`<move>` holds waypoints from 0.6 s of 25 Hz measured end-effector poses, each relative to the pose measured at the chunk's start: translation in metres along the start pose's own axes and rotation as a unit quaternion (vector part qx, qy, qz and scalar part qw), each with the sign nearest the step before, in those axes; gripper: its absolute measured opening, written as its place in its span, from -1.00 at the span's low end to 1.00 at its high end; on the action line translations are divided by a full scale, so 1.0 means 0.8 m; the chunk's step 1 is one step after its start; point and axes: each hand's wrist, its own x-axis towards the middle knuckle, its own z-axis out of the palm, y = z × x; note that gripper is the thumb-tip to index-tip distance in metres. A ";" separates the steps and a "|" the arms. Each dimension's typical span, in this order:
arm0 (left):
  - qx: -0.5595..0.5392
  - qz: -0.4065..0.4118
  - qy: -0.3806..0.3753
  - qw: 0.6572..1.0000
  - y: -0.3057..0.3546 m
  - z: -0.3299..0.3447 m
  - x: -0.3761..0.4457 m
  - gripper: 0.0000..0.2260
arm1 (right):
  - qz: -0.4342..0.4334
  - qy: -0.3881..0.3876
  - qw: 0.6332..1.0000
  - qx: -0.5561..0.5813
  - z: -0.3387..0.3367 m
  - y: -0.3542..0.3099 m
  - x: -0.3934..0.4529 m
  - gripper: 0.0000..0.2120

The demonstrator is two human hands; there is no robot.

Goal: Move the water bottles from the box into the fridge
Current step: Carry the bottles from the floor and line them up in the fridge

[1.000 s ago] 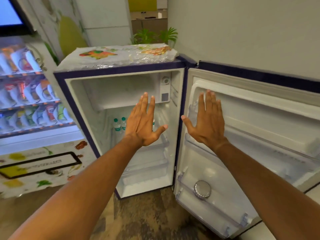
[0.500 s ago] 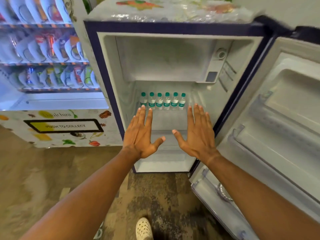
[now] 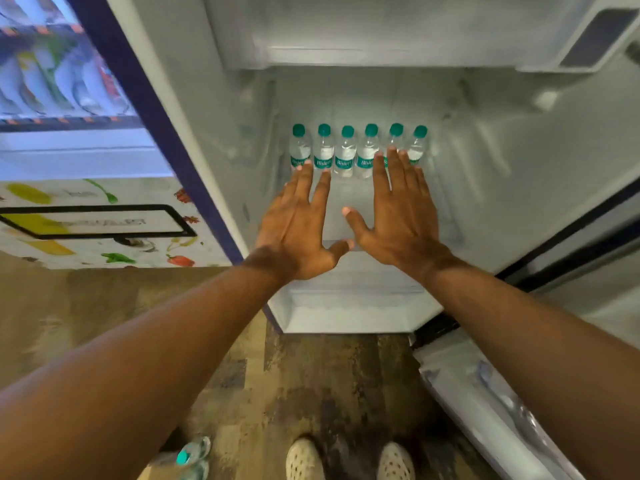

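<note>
Inside fridge (image 3: pixel 221 98) | bottles (image 3: pixel 346 154) partly hidden | left hand (image 3: pixel 298 230), right hand (image 3: pixel 398 216) grips released

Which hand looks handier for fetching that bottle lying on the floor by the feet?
Probably the left hand. The floor bottle lies left of the shoes, under the left arm; the right hand would have to cross over. Both hands are open and empty.
</note>
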 end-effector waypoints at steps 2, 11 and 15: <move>0.025 0.000 -0.011 1.000 -0.010 0.043 0.040 -0.06 | -0.009 -0.010 1.000 -0.014 0.050 0.018 0.034 -0.17; 0.058 -0.078 0.008 0.995 -0.045 0.140 0.158 -0.04 | -0.062 -0.033 0.998 0.003 0.171 0.054 0.138 -0.20; 0.056 -0.106 0.020 0.993 -0.063 0.155 0.186 -0.04 | -0.083 -0.040 0.996 0.020 0.189 0.053 0.164 -0.21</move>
